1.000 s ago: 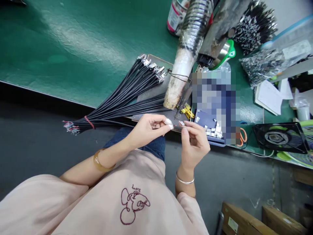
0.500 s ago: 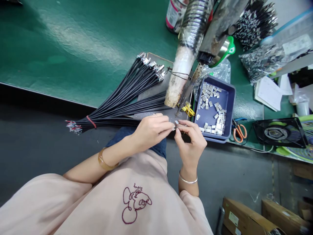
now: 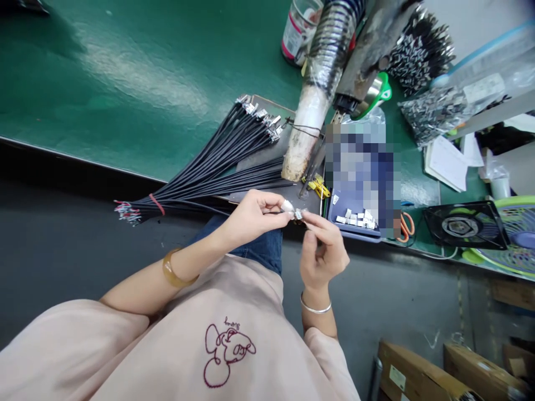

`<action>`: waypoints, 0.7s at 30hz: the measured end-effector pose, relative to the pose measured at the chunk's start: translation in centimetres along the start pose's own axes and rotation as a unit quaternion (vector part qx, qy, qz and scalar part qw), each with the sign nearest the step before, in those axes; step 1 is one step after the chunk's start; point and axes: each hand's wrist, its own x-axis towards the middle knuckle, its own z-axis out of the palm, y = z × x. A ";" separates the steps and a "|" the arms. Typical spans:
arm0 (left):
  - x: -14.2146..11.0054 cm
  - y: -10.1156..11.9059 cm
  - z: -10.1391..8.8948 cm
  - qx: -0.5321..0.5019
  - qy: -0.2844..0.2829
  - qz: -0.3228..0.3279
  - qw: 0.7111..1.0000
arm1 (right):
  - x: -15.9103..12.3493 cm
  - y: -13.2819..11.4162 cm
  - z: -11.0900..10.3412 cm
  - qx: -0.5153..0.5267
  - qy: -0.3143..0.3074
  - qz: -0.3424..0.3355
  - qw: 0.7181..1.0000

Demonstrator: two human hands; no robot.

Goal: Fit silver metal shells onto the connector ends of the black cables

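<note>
My left hand (image 3: 254, 214) is pinched on the end of a thin black cable just off the bench's front edge. My right hand (image 3: 324, 248) meets it fingertip to fingertip, pinching a small metal connector shell (image 3: 298, 214) against that cable end. Behind my left hand lies a bundle of black cables (image 3: 213, 167) bound with a red band, metal plugs at its far end and bare coloured wires at the near end. To the right of my hands stands a blue tray (image 3: 357, 233) with several loose metal shells in it; most of the tray is blurred out.
A tape-wrapped tool on an arm (image 3: 313, 106) leans down over the green bench (image 3: 125, 83). Yellow clips (image 3: 320, 187), orange scissors (image 3: 404, 225), a black fan (image 3: 466, 228), bags of metal parts (image 3: 434, 108), a can (image 3: 298, 25) and papers crowd the right. Cardboard boxes (image 3: 418, 373) stand on the floor.
My hands were apart a second ago, then came together at the cable end. The shell now sits between both fingertips, and my right fingers have straightened toward my left hand.
</note>
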 end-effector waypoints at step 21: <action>1.5 -0.2 0.7 0.009 0.076 0.011 0.997 | 0.2 2.3 1.4 0.007 -0.027 0.009 1.000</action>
